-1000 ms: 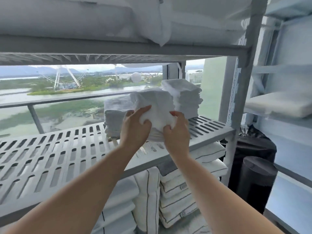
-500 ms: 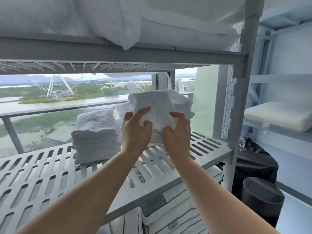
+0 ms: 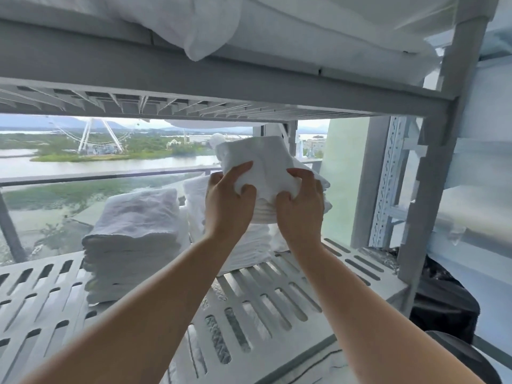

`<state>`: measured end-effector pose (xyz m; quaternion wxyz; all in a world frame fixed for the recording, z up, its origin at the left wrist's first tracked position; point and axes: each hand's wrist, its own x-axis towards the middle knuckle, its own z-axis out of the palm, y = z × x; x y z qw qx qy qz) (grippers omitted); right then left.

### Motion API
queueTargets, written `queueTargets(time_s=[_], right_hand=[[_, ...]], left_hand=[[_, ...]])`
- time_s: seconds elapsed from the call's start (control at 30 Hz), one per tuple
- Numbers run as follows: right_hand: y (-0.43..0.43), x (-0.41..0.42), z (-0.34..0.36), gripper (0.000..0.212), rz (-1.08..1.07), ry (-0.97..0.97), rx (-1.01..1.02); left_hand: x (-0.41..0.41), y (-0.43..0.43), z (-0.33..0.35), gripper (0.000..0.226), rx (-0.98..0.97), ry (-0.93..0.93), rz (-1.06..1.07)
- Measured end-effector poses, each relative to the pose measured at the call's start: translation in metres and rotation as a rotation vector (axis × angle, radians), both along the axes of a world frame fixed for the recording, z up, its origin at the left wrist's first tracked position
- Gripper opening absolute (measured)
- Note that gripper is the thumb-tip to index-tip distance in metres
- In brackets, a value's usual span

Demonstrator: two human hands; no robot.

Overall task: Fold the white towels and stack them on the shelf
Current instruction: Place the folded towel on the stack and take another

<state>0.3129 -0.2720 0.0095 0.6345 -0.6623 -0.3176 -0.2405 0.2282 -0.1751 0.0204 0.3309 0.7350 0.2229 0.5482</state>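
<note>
Our grip is tight: left hand (image 3: pixel 230 206) and right hand (image 3: pixel 300 202) both pinch the near edge of the folded white towel (image 3: pixel 260 159). It is right above the towel stack (image 3: pixel 249 245) on the slatted shelf (image 3: pixel 277 295), so we think it goes straight down.

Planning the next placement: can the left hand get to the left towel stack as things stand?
Probably, once freed: bare slatted shelf lies before the left towel stack, nothing between. But the left hand grips the folded towel with the right hand.
</note>
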Motion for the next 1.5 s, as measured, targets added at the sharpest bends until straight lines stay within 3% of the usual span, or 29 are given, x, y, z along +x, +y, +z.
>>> queueTargets(time_s=[0.6, 0.8, 0.97, 1.13, 1.23, 1.33, 1.4, 1.5], right_hand=[[0.032, 0.218, 0.046, 0.053, 0.194, 0.056, 0.032], [0.06, 0.264, 0.021, 0.037, 0.28, 0.138, -0.186], [0.061, 0.271, 0.024, 0.023, 0.259, 0.205, -0.138], [0.062, 0.279, 0.045, 0.025, 0.235, 0.232, -0.258], [0.066, 0.281, 0.056, 0.022, 0.275, 0.212, -0.296], [0.068, 0.282, 0.057, 0.032, 0.393, 0.243, -0.399], [0.071, 0.285, 0.05, 0.037, 0.444, 0.265, -0.428], [0.076, 0.288, 0.038, 0.041, 0.526, 0.316, -0.377]], left_hand=[[0.201, 0.017, 0.047, 0.049, 0.036, 0.118, 0.217], [0.223, 0.049, 0.029, 0.044, -0.048, 0.382, 0.358], [0.21, 0.064, 0.047, 0.039, 0.034, 0.428, 0.315], [0.194, 0.08, 0.072, 0.021, 0.139, 0.296, 0.33], [0.197, 0.09, 0.079, 0.027, 0.253, 0.358, 0.259], [0.205, 0.1, 0.072, 0.037, 0.109, 0.559, 0.074], [0.21, 0.107, 0.061, 0.04, 0.103, 0.694, 0.063], [0.211, 0.115, 0.053, 0.041, 0.109, 0.673, 0.077]])
